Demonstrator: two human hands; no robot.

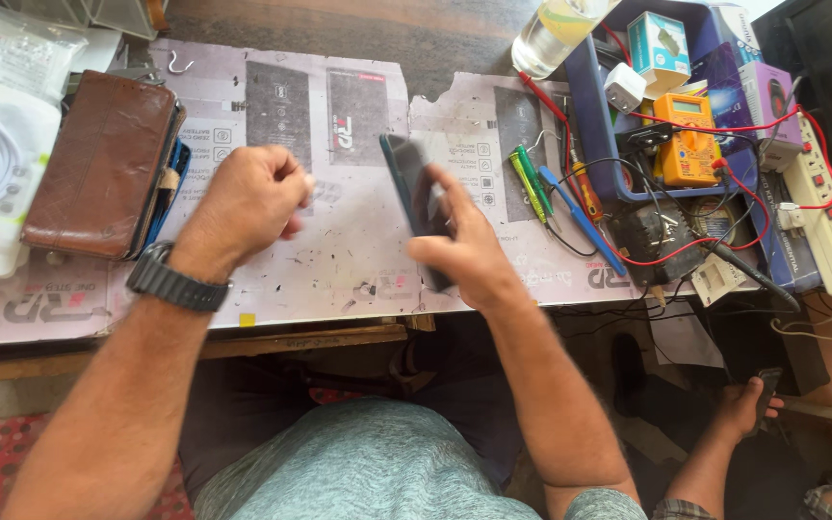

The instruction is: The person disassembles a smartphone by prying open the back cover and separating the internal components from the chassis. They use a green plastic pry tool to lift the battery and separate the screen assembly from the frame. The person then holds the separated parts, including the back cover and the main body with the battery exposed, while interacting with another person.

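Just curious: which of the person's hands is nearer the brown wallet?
Left. The left hand hovers closed just right of the brown wallet; the right hand holds a dark phone farther right.

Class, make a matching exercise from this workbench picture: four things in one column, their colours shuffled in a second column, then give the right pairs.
Things:
1. wallet
2. multimeter
3. wristwatch
4. screwdrivers

Colours:
A. black
B. green
C. brown
D. orange

Pairs: 1-C, 2-D, 3-A, 4-B
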